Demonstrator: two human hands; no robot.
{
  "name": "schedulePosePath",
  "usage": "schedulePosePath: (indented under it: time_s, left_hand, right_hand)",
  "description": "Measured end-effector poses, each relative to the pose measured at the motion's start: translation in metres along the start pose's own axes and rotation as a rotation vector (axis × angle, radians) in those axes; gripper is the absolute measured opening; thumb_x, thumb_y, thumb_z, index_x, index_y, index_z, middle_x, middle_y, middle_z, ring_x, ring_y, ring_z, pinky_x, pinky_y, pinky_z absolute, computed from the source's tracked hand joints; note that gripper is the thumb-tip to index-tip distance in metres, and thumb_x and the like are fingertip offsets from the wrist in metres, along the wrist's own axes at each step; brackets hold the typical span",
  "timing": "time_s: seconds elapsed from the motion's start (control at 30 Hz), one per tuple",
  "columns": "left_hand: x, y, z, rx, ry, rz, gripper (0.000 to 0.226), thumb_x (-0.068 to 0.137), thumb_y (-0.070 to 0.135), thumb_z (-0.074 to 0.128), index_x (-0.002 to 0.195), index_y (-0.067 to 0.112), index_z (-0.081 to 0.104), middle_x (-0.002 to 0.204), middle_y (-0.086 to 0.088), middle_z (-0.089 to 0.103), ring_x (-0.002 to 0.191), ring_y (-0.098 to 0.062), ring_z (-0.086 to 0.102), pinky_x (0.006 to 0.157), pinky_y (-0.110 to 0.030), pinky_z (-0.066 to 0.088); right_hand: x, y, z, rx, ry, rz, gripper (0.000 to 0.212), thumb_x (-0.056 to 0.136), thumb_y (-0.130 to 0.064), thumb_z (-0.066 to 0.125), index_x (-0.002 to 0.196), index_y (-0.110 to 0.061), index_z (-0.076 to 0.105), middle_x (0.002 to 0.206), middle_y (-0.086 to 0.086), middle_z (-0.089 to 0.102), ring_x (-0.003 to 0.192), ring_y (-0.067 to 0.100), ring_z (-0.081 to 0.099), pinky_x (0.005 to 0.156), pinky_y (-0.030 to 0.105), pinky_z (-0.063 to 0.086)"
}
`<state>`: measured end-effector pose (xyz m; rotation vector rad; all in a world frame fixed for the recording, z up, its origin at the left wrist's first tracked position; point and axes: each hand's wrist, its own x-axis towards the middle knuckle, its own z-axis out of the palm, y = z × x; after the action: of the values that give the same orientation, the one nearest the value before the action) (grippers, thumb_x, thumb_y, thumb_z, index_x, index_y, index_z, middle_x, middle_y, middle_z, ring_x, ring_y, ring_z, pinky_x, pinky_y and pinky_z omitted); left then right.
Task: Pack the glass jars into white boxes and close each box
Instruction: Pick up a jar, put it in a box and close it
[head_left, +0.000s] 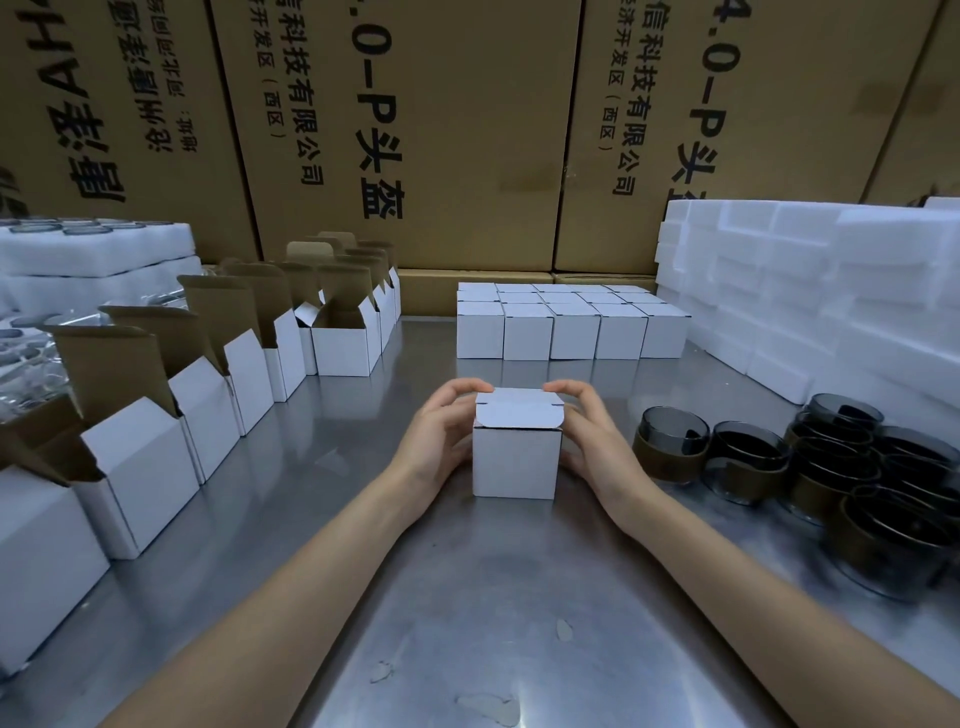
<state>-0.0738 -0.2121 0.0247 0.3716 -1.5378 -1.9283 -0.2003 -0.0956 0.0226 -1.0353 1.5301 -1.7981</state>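
Both hands, the left hand (441, 436) and right hand (592, 441), cupped the white box (517, 457) on the surface (467, 597) left of the glass jars (670, 441), fingers curled over its lid; light cardboard, probably crushable, best held by its side walls.

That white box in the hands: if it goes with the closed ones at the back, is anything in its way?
Nothing visible is. The white box sits between the left hand and right hand, and only bare metal table lies between it and the closed boxes. The open boxes and glass jars stand off to the sides.
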Motion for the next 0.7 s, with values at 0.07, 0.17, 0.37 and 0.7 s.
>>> schedulePosePath:
  time_s: [0.07,0.17,0.37,0.7]
  left_hand:
    - [-0.0015,0.0021,-0.0026,-0.022,-0.021,-0.017,0.016,0.091,0.016,0.048,0.092,0.019,0.063,0.094,0.000,0.071,0.080,-0.011,0.065,0.067,-0.023,0.045]
    - [-0.0041,0.0043,-0.0060,0.010,-0.082,-0.020,0.024,0.087,0.036,0.049,0.093,0.018,0.064,0.100,-0.001,0.069,0.088,-0.013,0.063,0.077,-0.025,0.044]
    - [-0.0077,0.0027,-0.0056,0.042,-0.148,-0.005,0.040,0.074,0.024,0.068,0.112,0.017,0.054,0.102,0.003,0.068,0.091,-0.015,0.066,0.076,-0.023,0.053]
    - [-0.0080,0.0008,-0.0033,0.073,-0.037,0.041,0.047,0.062,0.039,0.077,0.103,0.022,0.063,0.099,0.003,0.072,0.085,-0.015,0.069,0.072,-0.028,0.057]
  right_hand:
    - [-0.0015,0.0000,0.0004,-0.004,-0.007,0.002,0.011,0.098,-0.022,0.047,0.103,-0.028,0.054,0.100,-0.011,0.065,0.089,0.000,0.060,0.074,0.022,0.044]
    - [-0.0041,-0.0004,-0.0016,-0.002,-0.050,0.009,0.024,0.097,-0.040,0.043,0.112,-0.024,0.053,0.109,-0.012,0.061,0.104,0.001,0.057,0.081,0.025,0.044]
    - [-0.0080,-0.0015,-0.0029,-0.010,-0.131,-0.027,0.052,0.072,-0.046,0.063,0.118,-0.028,0.046,0.116,0.000,0.058,0.099,0.010,0.062,0.086,0.029,0.050]
    - [-0.0080,-0.0017,0.0011,-0.005,-0.052,-0.064,0.050,0.070,-0.048,0.065,0.112,-0.027,0.050,0.102,-0.002,0.065,0.088,0.008,0.065,0.073,0.022,0.051]
